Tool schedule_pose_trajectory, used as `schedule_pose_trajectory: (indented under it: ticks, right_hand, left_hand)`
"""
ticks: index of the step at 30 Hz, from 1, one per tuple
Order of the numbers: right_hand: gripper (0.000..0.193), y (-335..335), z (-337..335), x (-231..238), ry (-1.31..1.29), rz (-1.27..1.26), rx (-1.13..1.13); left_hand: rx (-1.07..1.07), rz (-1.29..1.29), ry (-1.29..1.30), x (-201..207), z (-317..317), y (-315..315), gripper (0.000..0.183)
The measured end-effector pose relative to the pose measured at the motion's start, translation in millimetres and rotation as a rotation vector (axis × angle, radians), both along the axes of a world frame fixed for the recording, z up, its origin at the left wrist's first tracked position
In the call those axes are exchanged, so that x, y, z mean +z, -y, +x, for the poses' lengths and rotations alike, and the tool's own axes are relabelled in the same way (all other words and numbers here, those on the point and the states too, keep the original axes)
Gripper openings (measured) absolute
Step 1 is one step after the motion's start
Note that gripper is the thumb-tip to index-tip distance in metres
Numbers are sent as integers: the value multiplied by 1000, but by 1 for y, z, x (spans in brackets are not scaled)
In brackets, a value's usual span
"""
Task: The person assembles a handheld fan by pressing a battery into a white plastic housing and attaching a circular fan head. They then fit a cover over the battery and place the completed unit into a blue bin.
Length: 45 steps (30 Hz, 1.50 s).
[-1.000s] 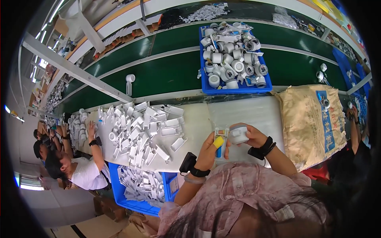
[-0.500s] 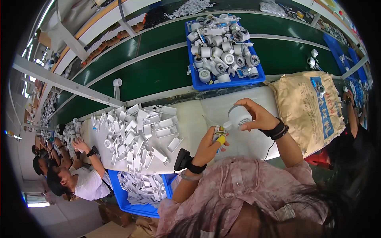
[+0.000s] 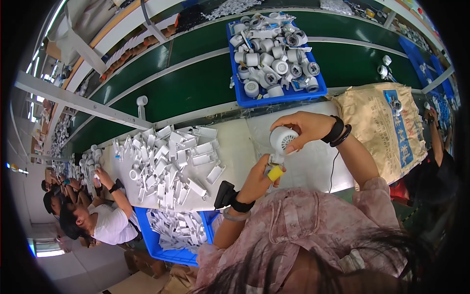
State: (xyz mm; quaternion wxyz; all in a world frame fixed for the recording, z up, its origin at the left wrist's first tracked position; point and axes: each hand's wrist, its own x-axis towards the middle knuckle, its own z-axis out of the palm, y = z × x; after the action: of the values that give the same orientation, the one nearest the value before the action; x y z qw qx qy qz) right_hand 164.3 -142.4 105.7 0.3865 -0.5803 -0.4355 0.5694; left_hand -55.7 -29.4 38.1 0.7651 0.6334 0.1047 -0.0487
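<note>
White plastic fills your head view. Your right hand [image 3: 306, 128] is wrapped around a round white housing with a slotted grille [image 3: 282, 139], held above the near edge of the white worktop [image 3: 235, 147]. Your left hand [image 3: 257, 180] is closed on a yellow-handled tool [image 3: 274, 172], its tip meeting the underside of the housing. A black band sits on each wrist.

Item, worktop left part: heap of white moulded brackets [image 3: 169, 164], loosely piled, reaching toward the far edge. Item, below the worktop's near edge: blue bin [image 3: 161, 245] holding more white pieces. Item, beyond the worktop's far edge: green conveyor belt [image 3: 196, 88] carrying a blue tray [image 3: 274, 98] packed with round white housings. One single white part [image 3: 142, 101] stands alone on the belt, well apart from the tray. Item, worktop right end: tan woven sack [image 3: 387, 127], touching the edge, with a small white part resting on top. A thin black cord [image 3: 333, 166] runs across the worktop near your right forearm.

Another person in a white shirt [image 3: 110, 223] works at the left end of the worktop, hand among the small white parts there.
</note>
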Motion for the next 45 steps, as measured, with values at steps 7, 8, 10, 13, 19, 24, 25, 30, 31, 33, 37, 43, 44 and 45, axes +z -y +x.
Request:
schedule_pose_trajectory:
  ticks: [7, 8, 10, 13, 19, 24, 25, 30, 31, 33, 37, 43, 44, 45]
  right_hand:
    - [54, -23, -12, -9, 184, -74, 71]
    - [55, -27, -15, -14, 184, -80, 102]
    - [55, -35, -24, -21, 182, -103, 115]
    - [56, -49, -42, -18, 222, -102, 135]
    - [49, -48, -80, -28, 323, 452, -77]
    - [28, -20, -111, -66, 428, 453, -332]
    - [28, -18, -122, -66, 425, 454, -320]
    - [33, -26, -150, -71, 325, 414, -226]
    - [36, -27, -155, -73, 316, 436, -196]
    - [39, -30, -164, -75, 239, 420, -205]
    - [50, -32, -186, -85, 299, 470, -197]
    - [63, -57, -202, -79, 936, 565, 174]
    - [51, -69, -197, -85, 855, 614, 59]
    - [51, -83, -186, -98, 848, 615, 69]
  left_hand:
    - [100, -513, -71, -14, 7, -4, 47]
    - [101, -628, -65, -18, 7, -6, 51]
    - [125, -601, -61, -14, 9, -8, 50]
    - [193, -579, -42, -19, 2, -15, 49]
    - [485, -585, 56, -40, -23, -26, 43]
    - [696, -596, 195, -26, -39, -27, 36]
    - [757, -560, 234, -24, -41, -26, 37]
    - [877, -447, 333, -28, -53, -22, 35]
    - [897, -428, 369, -31, -55, -23, 33]
    - [925, -407, 403, -36, -60, -23, 30]
    - [1008, -481, 382, -42, -70, -24, 26]
    - [1094, -106, 259, -70, -111, -30, 26]
    - [1229, -354, 319, -71, -122, -36, 27]
    - [1355, -606, 381, -72, -132, -43, 28]
